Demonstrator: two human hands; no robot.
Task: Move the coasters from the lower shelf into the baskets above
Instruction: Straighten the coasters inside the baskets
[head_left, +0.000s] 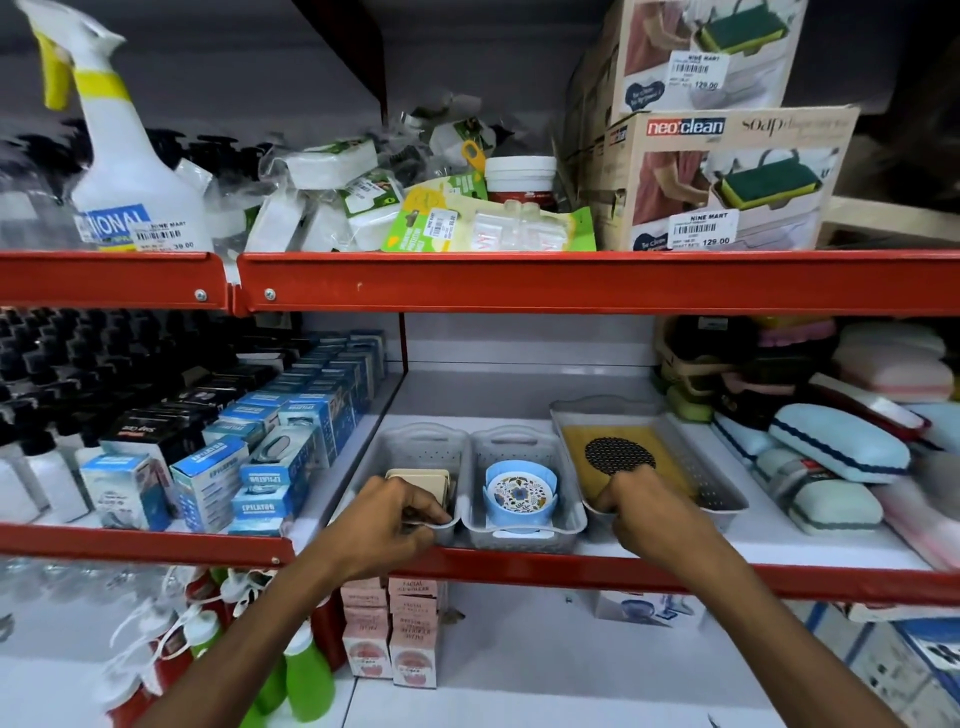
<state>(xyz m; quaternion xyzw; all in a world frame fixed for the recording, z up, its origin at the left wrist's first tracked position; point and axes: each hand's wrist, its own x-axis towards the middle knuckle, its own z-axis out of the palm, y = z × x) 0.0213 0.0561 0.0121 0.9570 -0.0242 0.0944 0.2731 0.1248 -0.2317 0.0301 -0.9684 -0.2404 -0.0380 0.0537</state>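
The middle shelf (519, 400) is white with a red front lip, and three pale grey baskets stand on it near the front edge. The left basket (415, 452) and the middle basket (519, 535) touch side by side; the wide tray basket (722, 483) sits just beside them toward 3 o'clock. Toward 9 o'clock, blue boxes (249, 467) and black boxes (156, 431) stand in rows on the neighbouring bay, with dark-capped bottles further left. At 3 o'clock, pale blue sponges (836, 441) lie stacked on the shelf — a few more, pink and white, toward 2 o'clock.
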